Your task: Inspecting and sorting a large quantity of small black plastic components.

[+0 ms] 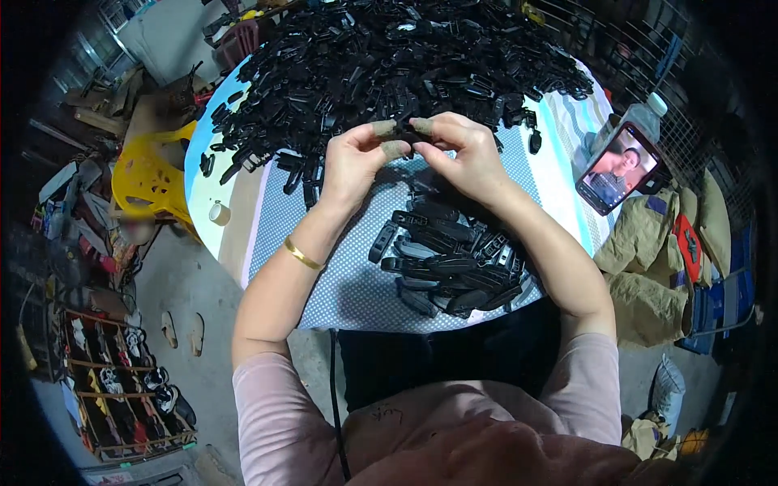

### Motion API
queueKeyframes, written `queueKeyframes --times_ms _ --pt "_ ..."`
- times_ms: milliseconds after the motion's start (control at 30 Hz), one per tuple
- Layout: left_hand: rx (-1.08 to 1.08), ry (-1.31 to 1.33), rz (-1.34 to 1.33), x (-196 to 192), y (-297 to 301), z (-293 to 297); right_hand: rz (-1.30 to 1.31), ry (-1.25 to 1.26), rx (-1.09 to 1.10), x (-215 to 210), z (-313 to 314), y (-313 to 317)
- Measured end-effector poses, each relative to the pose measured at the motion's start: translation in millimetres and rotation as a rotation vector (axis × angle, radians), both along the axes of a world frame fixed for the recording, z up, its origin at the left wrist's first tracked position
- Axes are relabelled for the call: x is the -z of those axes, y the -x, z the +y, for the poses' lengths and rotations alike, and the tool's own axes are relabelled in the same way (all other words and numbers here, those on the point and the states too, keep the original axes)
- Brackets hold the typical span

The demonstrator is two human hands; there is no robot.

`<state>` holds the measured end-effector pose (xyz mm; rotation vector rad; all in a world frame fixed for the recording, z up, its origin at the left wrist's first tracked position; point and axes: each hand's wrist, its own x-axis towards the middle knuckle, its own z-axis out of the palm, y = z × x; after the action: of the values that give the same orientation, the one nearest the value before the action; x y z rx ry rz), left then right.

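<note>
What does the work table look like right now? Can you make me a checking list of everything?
Surface: round table with a dotted grey cloth.
Job's things: big heap of black plastic clips at the far side; smaller pile of clips near the person.
Clutter: tape roll, phone leaning on a water bottle.
Hands: left hand and right hand pinch a small black piece together; fingertips wear covers.
Cables: dark cord hanging below the table edge.
Surroundings: yellow chair, shoe rack, sandals on the floor, tan bags.
</note>
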<state>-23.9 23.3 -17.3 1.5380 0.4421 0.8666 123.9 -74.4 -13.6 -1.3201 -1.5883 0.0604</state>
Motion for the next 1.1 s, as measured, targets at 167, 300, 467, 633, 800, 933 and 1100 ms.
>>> queueKeyframes --times_ms 167,300,467,633,800,933,1100 --pt "0.013 0.086 -0.050 -1.9 -0.2 -3.3 0.001 -0.068 0.014 -2.1 -1.4 2.1" --pt "-0.001 0.105 -0.037 -2.8 0.1 -2.9 0.031 -0.051 0.004 -5.1 -4.7 5.0" --pt "0.012 0.095 -0.054 -2.8 0.1 -4.9 -0.033 -0.056 0.032 -3.8 -5.8 5.8" --pt "0.047 0.174 -0.103 1.0 -3.0 -9.5 -0.347 -0.186 0.174 1.6 -2.1 7.6" --pt "0.122 0.039 -0.086 -3.3 -1.0 -6.6 0.028 0.032 0.134 5.3 2.3 0.3" --pt "0.153 -0.069 0.012 -8.7 5.9 -5.5 0.038 0.326 0.013 1.1 -3.0 2.8" --pt "0.182 -0.051 0.034 -15.7 8.3 -4.6 0.000 0.363 -0.128 -8.6 -3.7 -5.9"
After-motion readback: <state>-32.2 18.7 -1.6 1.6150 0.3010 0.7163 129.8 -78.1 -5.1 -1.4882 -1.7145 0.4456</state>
